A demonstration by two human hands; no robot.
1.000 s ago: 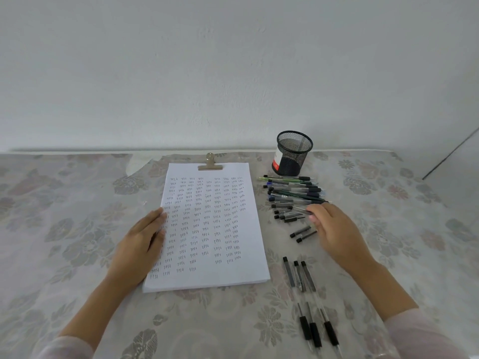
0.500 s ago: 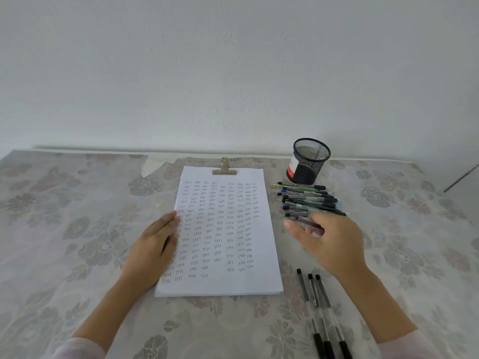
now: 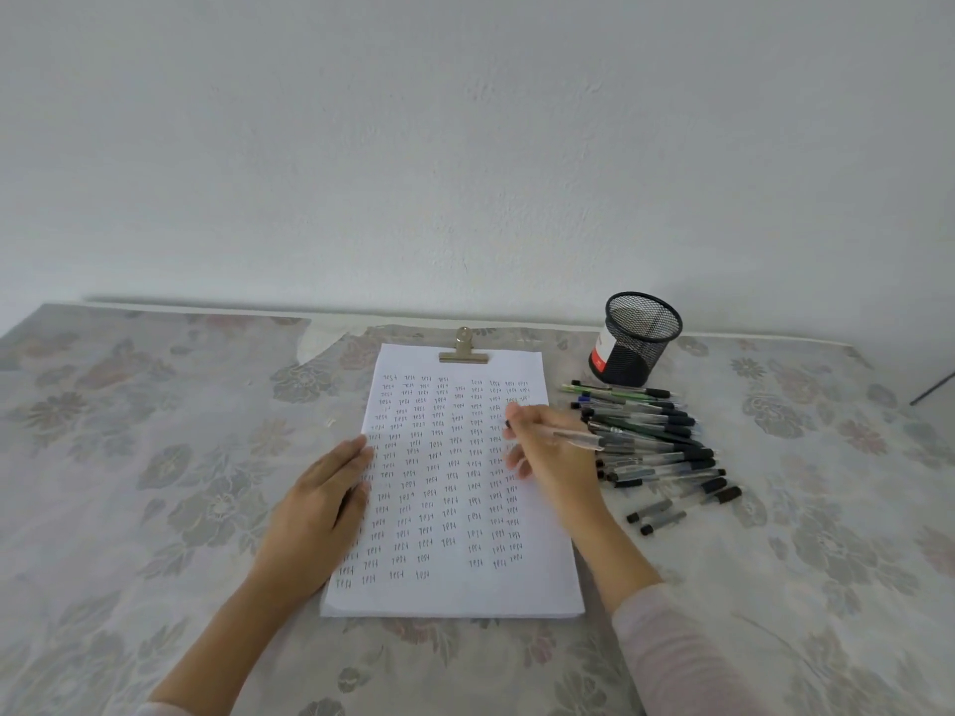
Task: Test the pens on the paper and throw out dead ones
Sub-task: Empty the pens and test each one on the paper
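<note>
On the floral tablecloth (image 3: 155,483), the paper (image 3: 449,591) lies with a metal clip (image 3: 463,349) on its far edge. The left hand (image 3: 315,509) rests flat, fingers together, across the sheet's left edge. The right hand (image 3: 553,465) pinches a clear pen (image 3: 568,435), tip over the right-hand columns. Just past the right edge lies the pile of pens (image 3: 653,441), a mesh cup (image 3: 638,343) behind it.
</note>
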